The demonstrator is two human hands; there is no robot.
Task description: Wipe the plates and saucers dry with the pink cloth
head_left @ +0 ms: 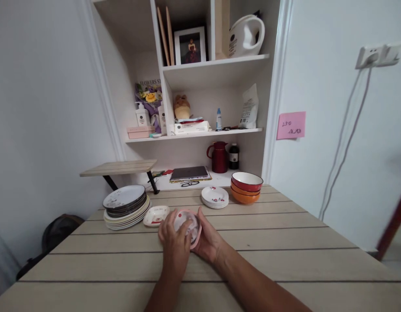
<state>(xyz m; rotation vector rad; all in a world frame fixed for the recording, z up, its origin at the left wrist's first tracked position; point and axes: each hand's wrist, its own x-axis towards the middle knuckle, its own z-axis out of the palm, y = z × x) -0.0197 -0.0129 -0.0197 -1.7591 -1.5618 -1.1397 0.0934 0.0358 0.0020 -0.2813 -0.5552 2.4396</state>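
A small pink-rimmed dish (194, 229) with a pale patterned inside and a red dot is held tilted above the slatted table. My left hand (173, 236) grips its left side, with fingers reaching over the inside. Around the right edge curls my right hand (211, 237), palm against the dish. Just left of my hands lies a cream dish (155, 216) with a red motif. Beyond it stands a stack of plates, topped by a white patterned plate (124, 196). Small white plates with red flowers (215, 195) are piled behind my hands, beside several stacked red and orange bowls (246, 198).
A small raised wooden shelf (119, 167) on black legs stands at the back left. White shelving (216, 71) rises behind the table, with a closed laptop (189, 173), glasses (190, 184) and a red jug (219, 157) at its base. A cable (350, 134) hangs down the right wall.
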